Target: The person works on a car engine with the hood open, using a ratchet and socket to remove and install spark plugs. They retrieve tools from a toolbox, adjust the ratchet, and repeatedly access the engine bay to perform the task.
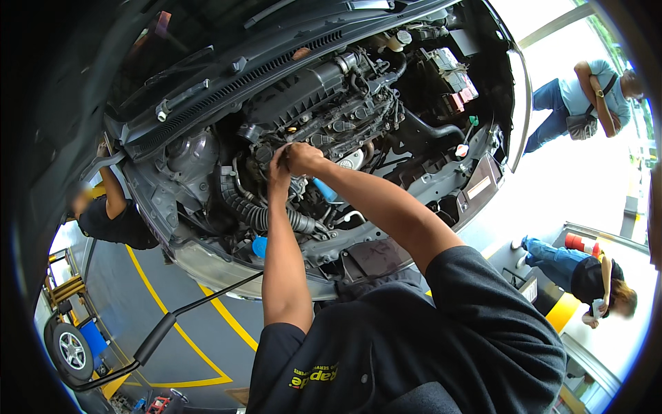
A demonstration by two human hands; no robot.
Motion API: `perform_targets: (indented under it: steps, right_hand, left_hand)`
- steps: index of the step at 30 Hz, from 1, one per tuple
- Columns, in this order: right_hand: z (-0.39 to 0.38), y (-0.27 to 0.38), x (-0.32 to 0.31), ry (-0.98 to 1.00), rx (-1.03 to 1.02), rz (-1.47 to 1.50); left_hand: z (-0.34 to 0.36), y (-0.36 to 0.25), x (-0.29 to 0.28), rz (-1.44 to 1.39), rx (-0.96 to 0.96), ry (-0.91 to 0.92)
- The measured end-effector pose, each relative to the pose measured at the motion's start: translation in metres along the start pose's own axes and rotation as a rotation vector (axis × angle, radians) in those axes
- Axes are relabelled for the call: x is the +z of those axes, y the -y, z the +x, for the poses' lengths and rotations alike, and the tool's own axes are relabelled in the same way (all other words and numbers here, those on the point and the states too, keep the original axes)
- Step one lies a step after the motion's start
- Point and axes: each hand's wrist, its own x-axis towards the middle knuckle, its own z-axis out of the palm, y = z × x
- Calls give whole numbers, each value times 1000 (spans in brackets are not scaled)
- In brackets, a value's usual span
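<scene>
My left hand (278, 167) and my right hand (303, 157) meet at the left end of the engine (352, 121), fingers curled around a small spot among the fittings there. What they grip is hidden behind the fingers. A black ribbed cover (289, 100) sits just above them. Below my right hand is a light blue object (325, 190), partly behind my forearm. A corrugated intake hose (241, 207) curves down beside my left forearm, and a blue cap (259, 246) shows lower down.
The raised hood (62, 83) and its support rod (165, 324) frame the left. A co-worker (117, 219) leans at the car's left side. Two people (587, 100) (576, 272) are at the right. A wheel (72, 350) stands lower left; the battery (445, 72) is upper right.
</scene>
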Motion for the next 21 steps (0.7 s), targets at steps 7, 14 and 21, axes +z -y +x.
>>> perform_targets:
  steps: [7, 14, 21]
  right_hand:
    - [4, -2, 7, -139, -258, -526]
    - [-9, -7, 2, -360, -301, -774]
    - [7, -21, 1, 62, -42, -22]
  left_hand:
    - [5, 39, 2, 440, 56, -96]
    - [-2, 7, 24, 550, 3, -312]
    - [0, 2, 28, 516, 47, -304]
